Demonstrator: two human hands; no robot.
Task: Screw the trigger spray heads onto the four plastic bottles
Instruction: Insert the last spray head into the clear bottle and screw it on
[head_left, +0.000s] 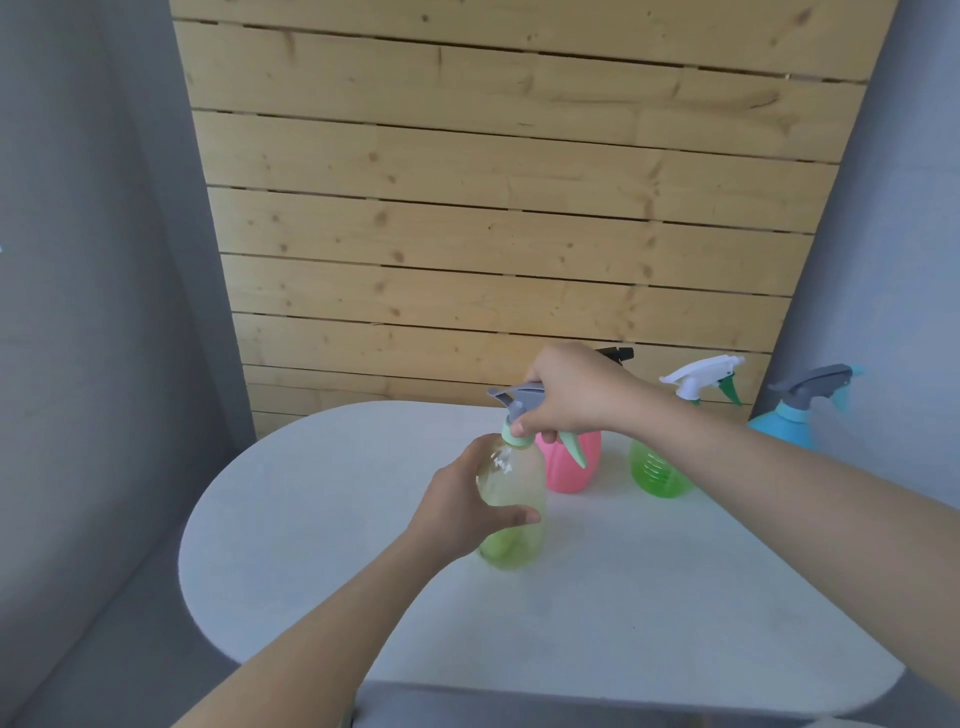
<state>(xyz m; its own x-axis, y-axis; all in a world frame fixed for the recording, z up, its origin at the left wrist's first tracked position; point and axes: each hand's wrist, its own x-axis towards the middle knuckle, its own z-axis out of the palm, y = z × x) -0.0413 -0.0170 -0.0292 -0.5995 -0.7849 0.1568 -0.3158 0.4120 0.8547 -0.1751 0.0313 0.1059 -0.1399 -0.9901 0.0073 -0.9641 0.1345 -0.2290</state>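
left hand (470, 506) is nearest, wrapped round the body of the pale yellow-green bottle (511, 525), thumb across the front, fingers behind and seen only blurred through the plastic. the bottle stands upright on the white worktop (597, 613), left of centre, long axis vertical, neck pointing straight up.

right hand (571, 395) sits directly above that neck, coming in from the right. fingers curl over the grey trigger spray head (514, 397), thumb tip pressing at the mint collar (519, 439) where head meets bottle. nozzle points left, mint trigger lever (574, 449) hangs down to the right under the hand. head looks seated on the neck; cannot tell how far the thread is in.

the key relation: head axis and bottle axis line up vertically, right hand on top, left hand below as the brace. judgement: the turn has to go round that vertical axis while the left hand keeps the body from spinning. a tilt of the head would risk cross-threading.

farther back, touching or just behind the held bottle, a pink bottle (571, 465) with a black spray head (618, 354) mostly hidden by the right hand. right of it a green bottle (657, 467) with a white spray head (701, 376). farthest right, at the worktop edge, a blue bottle (784, 426) with a grey spray head (810, 384). those three look capped already, so this seems the last one.

behind all: wooden slat wall (493, 208).
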